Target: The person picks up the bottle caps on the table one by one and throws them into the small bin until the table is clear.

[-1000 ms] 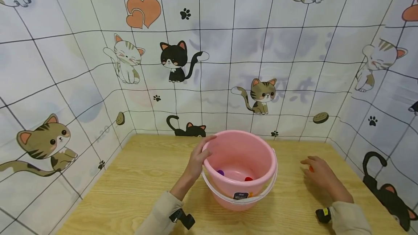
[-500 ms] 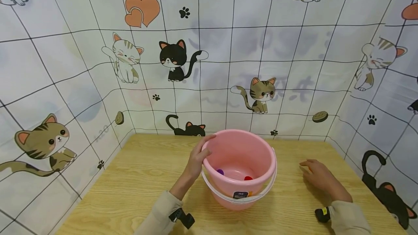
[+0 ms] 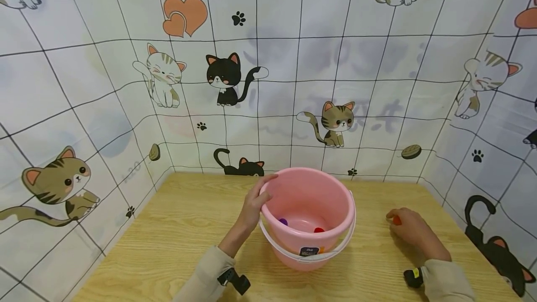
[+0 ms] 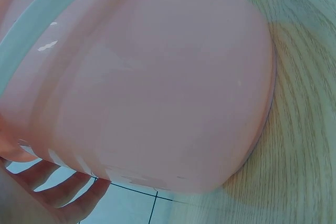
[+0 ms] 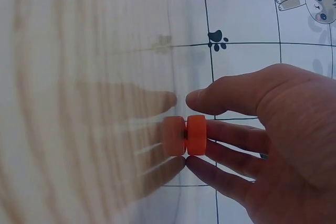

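Note:
A pink bucket (image 3: pixel 308 199) with a white handle stands on the wooden table. Inside lie a purple piece (image 3: pixel 283 222) and a red piece (image 3: pixel 319 229). My left hand (image 3: pixel 253 204) grips the bucket's left rim, thumb inside and fingers on the outer side. In the left wrist view, the bucket's side (image 4: pixel 157 77) fills most of the frame. My right hand (image 3: pixel 409 225) is low over the table, right of the bucket. Beside its fingers is a small round orange cap-like piece (image 5: pixel 197 135), mirrored in the tabletop. The thumb stays apart from this piece, while fingers extend behind it.
The pale wooden table (image 3: pixel 168 236) reaches back to a cloth wall (image 3: pixel 277 129) printed with cats and grid lines. Similar cloth closes off the left and right sides.
My right hand has lowered slightly, and the orange piece, hidden half a second ago, shows again by its fingers. Left hand and bucket stay in place.

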### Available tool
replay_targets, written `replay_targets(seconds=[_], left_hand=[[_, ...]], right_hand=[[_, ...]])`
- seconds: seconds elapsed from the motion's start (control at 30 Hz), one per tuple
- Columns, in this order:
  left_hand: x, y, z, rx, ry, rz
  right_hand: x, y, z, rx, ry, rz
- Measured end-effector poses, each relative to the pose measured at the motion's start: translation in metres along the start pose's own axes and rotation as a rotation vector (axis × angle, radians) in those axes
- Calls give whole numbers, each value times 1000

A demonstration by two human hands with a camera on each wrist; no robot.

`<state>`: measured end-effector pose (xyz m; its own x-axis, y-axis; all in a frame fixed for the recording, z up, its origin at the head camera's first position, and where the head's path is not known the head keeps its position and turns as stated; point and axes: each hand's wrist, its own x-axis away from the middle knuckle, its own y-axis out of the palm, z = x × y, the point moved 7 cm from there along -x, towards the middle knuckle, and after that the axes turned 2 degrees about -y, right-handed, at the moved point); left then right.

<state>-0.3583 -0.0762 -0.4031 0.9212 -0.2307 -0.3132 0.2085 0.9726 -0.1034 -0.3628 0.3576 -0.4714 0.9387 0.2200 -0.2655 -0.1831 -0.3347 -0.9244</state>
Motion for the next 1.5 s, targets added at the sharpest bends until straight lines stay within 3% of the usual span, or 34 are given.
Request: replay_targets(seconds=[0.9, 1.13, 1.5], left_hand=[[0, 0, 0, 10, -7, 10], [-1, 0, -1, 5, -3, 6], [0, 1, -1, 1, 9, -5]], right_hand=[[-1, -4, -11, 19, -44, -25], [-2, -3, -10, -6, 2, -77], [-2, -8, -16, -28, 10, -68]])
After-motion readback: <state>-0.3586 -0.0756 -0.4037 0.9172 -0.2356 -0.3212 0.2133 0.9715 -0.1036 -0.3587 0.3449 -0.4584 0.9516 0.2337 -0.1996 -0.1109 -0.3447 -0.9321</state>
